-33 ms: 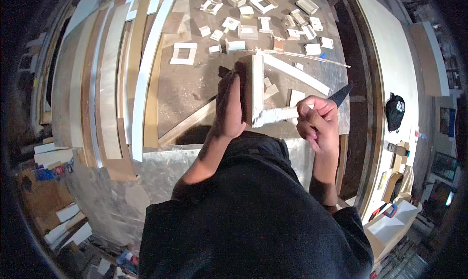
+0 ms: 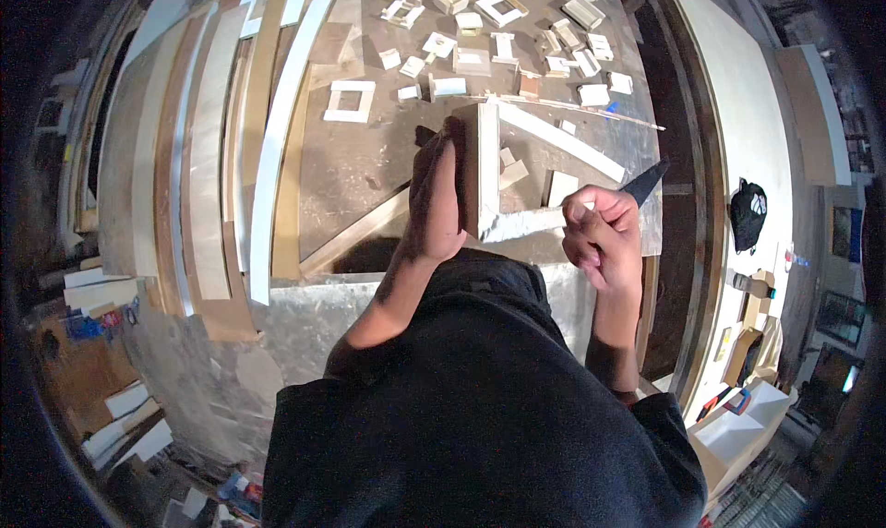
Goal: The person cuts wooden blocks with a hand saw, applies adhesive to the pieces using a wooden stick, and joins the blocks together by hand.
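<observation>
Upright at the bench's near edge stands a pale wooden frame, one bar running from its top corner out to the right. Against its shaded left side lies my left hand, fingers long and close together, steadying it; the fingertips are partly in shadow. My right hand is closed, fingers curled. Behind its knuckles a dark, pointed, blade-like thing sticks out, its other end hidden by the hand. From the frame's lower corner a pale strip reaches my right fingers; whether they grip it is unclear.
Many small wooden blocks and little frames lie across the far bench. Long boards are stacked at the left. A thin splintered strip lies beyond the frame. To the right, a pale panel bears a black pouch.
</observation>
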Demonstrator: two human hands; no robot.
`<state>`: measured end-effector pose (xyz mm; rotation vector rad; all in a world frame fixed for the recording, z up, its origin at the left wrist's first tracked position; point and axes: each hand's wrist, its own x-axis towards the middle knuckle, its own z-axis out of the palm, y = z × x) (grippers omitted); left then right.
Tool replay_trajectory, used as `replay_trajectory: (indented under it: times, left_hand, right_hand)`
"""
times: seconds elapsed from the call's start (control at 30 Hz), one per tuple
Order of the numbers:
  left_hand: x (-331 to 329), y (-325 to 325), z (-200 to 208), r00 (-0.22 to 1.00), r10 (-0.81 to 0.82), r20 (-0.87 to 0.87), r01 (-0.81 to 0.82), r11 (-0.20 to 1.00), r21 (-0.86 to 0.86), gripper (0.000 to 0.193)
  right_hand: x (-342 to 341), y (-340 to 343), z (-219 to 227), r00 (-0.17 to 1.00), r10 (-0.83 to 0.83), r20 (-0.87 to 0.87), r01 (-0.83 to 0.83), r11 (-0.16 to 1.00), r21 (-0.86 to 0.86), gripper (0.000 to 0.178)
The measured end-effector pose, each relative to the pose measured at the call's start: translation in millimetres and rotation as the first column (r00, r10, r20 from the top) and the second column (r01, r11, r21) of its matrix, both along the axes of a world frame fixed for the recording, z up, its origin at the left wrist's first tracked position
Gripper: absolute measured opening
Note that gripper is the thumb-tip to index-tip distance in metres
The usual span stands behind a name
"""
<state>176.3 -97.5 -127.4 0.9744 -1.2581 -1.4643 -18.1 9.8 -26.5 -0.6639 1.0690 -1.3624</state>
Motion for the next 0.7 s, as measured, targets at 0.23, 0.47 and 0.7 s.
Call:
replay_trajectory:
  times: [0.23, 0.47, 0.7]
  left_hand:
    - [-14.2, 15.6, 30.9, 0.992, 0.123, 0.000, -0.122, 0.989, -0.081, 0.045]
    - [0.8, 6.7, 34.3, 0.809, -0.022, -0.588, 0.243, 0.922, 0.300, 0.041]
    - [-8.4, 11.8, 12.8, 0.964, 0.200, 0.174, -0.177, 0.975, -0.138, 0.042]
  right_hand:
    - [3.5, -5.8, 8.3, 0.997, -0.059, 0.052, 0.061, 0.998, -0.022, 0.012]
    - [1.3, 1.5, -1.1, 0.991, -0.001, 0.133, 0.000, 1.000, 0.013, 0.012]
    - [5.6, -0.1, 0.4, 0.998, -0.009, 0.057, 0.008, 1.000, 0.015, 0.016]
